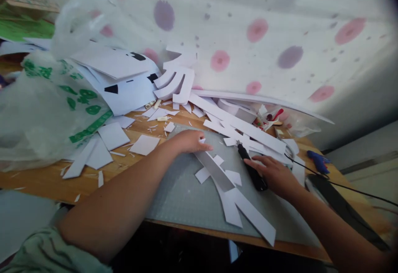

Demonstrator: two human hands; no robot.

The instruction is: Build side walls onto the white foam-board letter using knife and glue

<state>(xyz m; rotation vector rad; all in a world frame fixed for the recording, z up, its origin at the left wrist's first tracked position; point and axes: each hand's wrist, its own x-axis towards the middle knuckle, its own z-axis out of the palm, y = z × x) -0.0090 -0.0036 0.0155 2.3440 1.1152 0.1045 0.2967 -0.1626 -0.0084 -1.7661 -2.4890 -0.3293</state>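
Judged as positioning: pinching far end of 2-pronged white piece [228,196] over cutting mat [180,198] between thumb and fingers of left hand [190,141]. Touching black-handled tool [256,179] with right hand [275,175]; cannot tell whether clamped or resting. Next, probably requires secure tool grip, piece steadied.

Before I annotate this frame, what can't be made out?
All in the head view:
- Black tool: tip too small to identify.
- Right hand: some fingers hidden by the hand itself; grip on the tool unclear.
- Left hand: some fingers hidden by the hand itself, at the white strip.
- Plastic bag: cut off by the left edge; green print blurred.
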